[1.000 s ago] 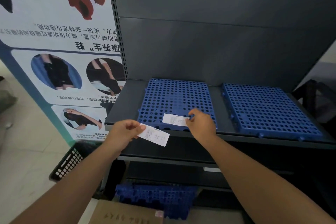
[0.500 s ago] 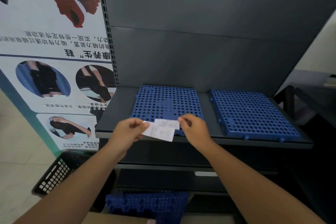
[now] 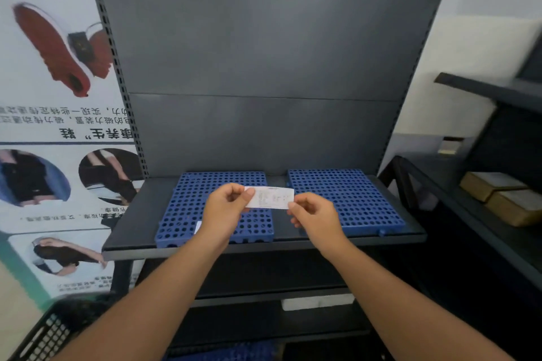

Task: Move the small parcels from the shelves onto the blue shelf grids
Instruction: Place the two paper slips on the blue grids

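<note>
Both hands, left hand & right hand, pinch 1 white paper slip above the 2 blue grids. No parcels on them yet. Brown parcels wait on the right shelf, so most work's left.

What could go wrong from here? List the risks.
1. Both hands, left hand and right hand, are tied up pinching the paper slip, so no parcel can be picked up.
2. The blue grids have open holes; a dropped slip might slide into or under them.
</note>
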Demonstrator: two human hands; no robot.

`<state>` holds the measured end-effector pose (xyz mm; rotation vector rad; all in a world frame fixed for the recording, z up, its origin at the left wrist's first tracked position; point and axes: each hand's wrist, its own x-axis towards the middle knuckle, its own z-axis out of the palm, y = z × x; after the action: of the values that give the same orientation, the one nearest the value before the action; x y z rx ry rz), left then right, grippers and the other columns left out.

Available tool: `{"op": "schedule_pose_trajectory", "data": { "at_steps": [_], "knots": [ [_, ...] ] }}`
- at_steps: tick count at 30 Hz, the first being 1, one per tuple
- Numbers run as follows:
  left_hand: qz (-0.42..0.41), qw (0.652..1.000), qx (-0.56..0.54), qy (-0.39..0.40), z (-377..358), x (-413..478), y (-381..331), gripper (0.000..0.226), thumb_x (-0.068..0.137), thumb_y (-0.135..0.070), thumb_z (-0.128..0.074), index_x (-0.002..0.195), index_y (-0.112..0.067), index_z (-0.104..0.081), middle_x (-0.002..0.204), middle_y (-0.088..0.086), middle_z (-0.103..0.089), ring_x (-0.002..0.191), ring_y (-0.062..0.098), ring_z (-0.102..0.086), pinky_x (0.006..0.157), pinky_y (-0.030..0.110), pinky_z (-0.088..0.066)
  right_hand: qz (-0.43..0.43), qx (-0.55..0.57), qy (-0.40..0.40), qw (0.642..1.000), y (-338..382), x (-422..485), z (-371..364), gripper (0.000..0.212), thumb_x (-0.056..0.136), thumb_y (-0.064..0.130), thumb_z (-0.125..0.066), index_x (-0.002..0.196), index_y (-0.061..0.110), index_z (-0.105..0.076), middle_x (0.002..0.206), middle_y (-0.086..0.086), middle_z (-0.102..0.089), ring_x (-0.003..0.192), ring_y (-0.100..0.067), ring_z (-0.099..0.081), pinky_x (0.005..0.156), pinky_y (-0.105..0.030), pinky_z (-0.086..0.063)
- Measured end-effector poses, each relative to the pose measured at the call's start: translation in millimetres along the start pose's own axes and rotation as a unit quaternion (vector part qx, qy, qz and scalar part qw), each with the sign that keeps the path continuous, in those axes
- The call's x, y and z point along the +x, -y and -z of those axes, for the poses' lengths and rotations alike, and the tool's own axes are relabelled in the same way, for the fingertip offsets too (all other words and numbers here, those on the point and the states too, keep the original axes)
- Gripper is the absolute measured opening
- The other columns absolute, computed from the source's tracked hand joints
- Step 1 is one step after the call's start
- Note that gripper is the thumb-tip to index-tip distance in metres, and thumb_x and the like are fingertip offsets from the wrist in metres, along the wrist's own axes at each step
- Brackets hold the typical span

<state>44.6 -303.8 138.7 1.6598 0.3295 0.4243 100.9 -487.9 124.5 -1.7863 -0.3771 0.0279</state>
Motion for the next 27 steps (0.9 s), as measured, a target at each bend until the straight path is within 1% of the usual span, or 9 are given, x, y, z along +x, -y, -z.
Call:
{"op": "schedule_pose_trajectory", "data": {
  "at_steps": [3,6,11,13,15,18,21,23,27],
  "knots": [
    [-0.005,1.0,0.004,0.007,-24,-6,-12,0.017,0.092,-0.026,-0.064,0.081,-0.013,-0.065,0.088,0.006,-0.073,0.071,0.012,-0.063,0.063,0.025,-0.047,0.015,0.0,-0.01,1.0,3,0,26,0.008,0.09,0.012,-0.064,0.084,0.017,-0.067,0.079,-0.007,-0.071,0.066,-0.015,-0.066,0.066,-0.034,-0.058],
    [-0.01,1.0,0.014,0.004,-42,-13,-18,0.018,0.092,-0.027,-0.065,0.077,-0.016,-0.064,0.087,0.008,-0.073,0.072,0.014,-0.063,0.066,0.03,-0.049,0.025,0.003,-0.017,1.0,2,-2,46,0.008,0.091,0.016,-0.064,0.084,0.02,-0.067,0.08,-0.004,-0.07,0.067,-0.015,-0.066,0.068,-0.034,-0.059],
    [-0.015,1.0,0.021,0.005,-66,-20,-21,0.019,0.092,-0.025,-0.065,0.074,-0.017,-0.063,0.087,0.005,-0.074,0.071,0.012,-0.064,0.064,0.024,-0.047,0.025,0.012,-0.021,0.999,-3,-6,71,0.014,0.093,0.015,-0.061,0.082,0.021,-0.067,0.079,-0.001,-0.07,0.067,-0.012,-0.065,0.069,-0.031,-0.058],
    [-0.014,0.999,0.029,0.009,-74,-22,-21,0.018,0.091,-0.026,-0.065,0.076,-0.017,-0.064,0.087,0.004,-0.074,0.073,0.013,-0.065,0.065,0.025,-0.048,0.024,0.01,-0.025,0.999,-4,-7,80,0.013,0.092,0.015,-0.061,0.083,0.02,-0.067,0.079,0.0,-0.07,0.067,-0.011,-0.065,0.068,-0.03,-0.058],
    [-0.009,0.999,0.029,0.012,-83,-23,-22,0.016,0.09,-0.028,-0.066,0.08,-0.016,-0.065,0.087,0.003,-0.074,0.076,0.016,-0.066,0.067,0.028,-0.05,0.021,0.012,-0.033,0.999,-6,-7,91,0.011,0.092,0.014,-0.062,0.084,0.02,-0.067,0.079,-0.001,-0.07,0.068,-0.011,-0.065,0.067,-0.028,-0.058],
    [-0.008,1.0,0.023,0.016,-95,-22,-22,0.014,0.089,-0.029,-0.068,0.084,-0.016,-0.068,0.086,0.005,-0.073,0.075,0.016,-0.065,0.067,0.03,-0.051,0.011,0.012,-0.047,0.999,-12,-3,112,0.006,0.09,0.015,-0.064,0.088,0.018,-0.067,0.082,-0.002,-0.071,0.071,-0.015,-0.067,0.068,-0.026,-0.058],
    [-0.001,1.0,0.022,0.004,-106,-19,-19,0.015,0.089,-0.028,-0.068,0.083,-0.014,-0.068,0.082,0.007,-0.071,0.073,0.017,-0.064,0.068,0.033,-0.051,-0.007,-0.012,-0.084,0.996,-27,8,140,0.008,0.091,0.019,-0.063,0.085,0.021,-0.067,0.082,-0.003,-0.07,0.074,-0.019,-0.067,0.07,-0.03,-0.058],
    [0.007,1.0,0.018,-0.001,-113,-16,-14,0.016,0.089,-0.028,-0.067,0.083,-0.013,-0.067,0.081,0.007,-0.07,0.073,0.018,-0.063,0.068,0.035,-0.05,-0.025,-0.039,-0.111,0.993,-41,20,158,0.01,0.092,0.02,-0.061,0.084,0.021,-0.067,0.081,-0.002,-0.07,0.073,-0.018,-0.065,0.07,-0.031,-0.056],
    [0.023,0.999,0.028,0.001,-127,-12,1,0.017,0.089,-0.029,-0.067,0.082,-0.013,-0.068,0.079,0.004,-0.07,0.072,0.019,-0.064,0.069,0.034,-0.049,-0.08,-0.08,-0.147,0.983,-74,47,183,0.014,0.091,0.022,-0.061,0.078,0.021,-0.066,0.079,0.001,-0.069,0.074,-0.018,-0.064,0.071,-0.036,-0.054]
  ]
}}
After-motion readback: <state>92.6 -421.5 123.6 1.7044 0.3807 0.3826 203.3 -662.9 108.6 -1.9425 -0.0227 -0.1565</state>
